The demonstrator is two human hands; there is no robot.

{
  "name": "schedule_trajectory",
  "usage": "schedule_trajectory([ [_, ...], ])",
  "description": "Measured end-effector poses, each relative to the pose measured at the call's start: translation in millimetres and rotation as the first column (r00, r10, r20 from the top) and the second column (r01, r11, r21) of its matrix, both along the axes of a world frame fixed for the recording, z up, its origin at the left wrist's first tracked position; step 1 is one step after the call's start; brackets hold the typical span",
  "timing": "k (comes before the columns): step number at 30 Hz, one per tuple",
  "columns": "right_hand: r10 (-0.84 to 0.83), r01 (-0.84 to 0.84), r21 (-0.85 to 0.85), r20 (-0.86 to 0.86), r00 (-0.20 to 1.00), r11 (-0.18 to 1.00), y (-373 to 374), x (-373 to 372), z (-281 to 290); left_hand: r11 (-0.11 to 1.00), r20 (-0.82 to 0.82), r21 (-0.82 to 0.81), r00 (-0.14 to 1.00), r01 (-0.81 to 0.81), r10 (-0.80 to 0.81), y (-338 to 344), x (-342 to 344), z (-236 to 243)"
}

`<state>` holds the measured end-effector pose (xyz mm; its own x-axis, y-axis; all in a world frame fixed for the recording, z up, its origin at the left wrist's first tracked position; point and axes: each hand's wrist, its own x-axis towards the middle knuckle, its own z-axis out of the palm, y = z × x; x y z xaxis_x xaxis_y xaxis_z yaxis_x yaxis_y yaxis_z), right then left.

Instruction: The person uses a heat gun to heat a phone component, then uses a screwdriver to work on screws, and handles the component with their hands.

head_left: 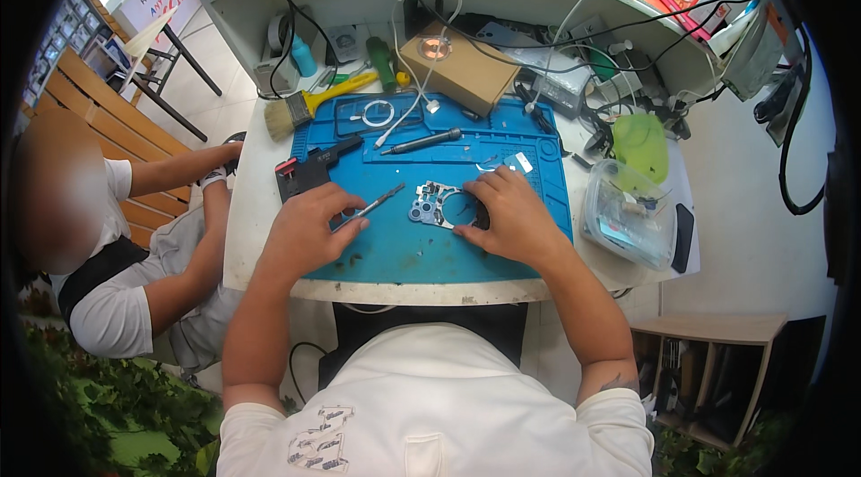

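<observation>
My left hand (316, 230) is closed around a slim silver tool (386, 197), its tip pointing up and right over the blue work mat (377, 257). My right hand (498, 217) grips the edge of a small metal phone part (435, 204) with camera rings and a round cut-out, held just right of the tool's tip. Behind them a dark pen-like tool (421, 142) lies on the mat. A black board holder (301, 174) sits beside my left hand. Above my right hand is a small white piece (518, 163).
A cardboard box (457, 69), brush (291, 114), cables (381, 109) and green screwdriver (380, 63) crowd the back. At right are a clear plastic container (628, 217), green case (639, 147) and dark phone (683, 235). A seated person (108, 307) is beside the bench at left.
</observation>
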<state>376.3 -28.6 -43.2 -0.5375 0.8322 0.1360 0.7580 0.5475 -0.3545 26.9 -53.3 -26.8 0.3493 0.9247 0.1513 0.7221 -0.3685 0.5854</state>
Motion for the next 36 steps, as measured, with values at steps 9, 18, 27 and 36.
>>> schedule_trajectory([
  [9,0.049,-0.029,0.163,-0.123,0.991,0.986,-2.6,-2.6,-2.0,1.000,-0.043,0.012,0.999,-0.020,0.021,-2.3,0.2,-7.7],
  [18,0.059,-0.033,0.126,-0.207,0.977,0.991,-6.6,-5.6,1.7,0.999,-0.055,0.000,0.998,-0.041,0.041,-4.8,-3.1,-14.7],
  [27,-0.017,0.002,-0.029,-0.506,0.862,1.000,-2.4,-2.3,-7.7,0.999,-0.052,0.002,0.997,-0.052,0.052,-4.9,-0.5,-14.6],
  [36,0.158,-0.153,0.041,-0.260,0.953,0.987,-31.4,-3.0,1.6,0.998,-0.003,0.024,0.998,-0.066,0.066,-9.1,-1.8,-17.7],
])
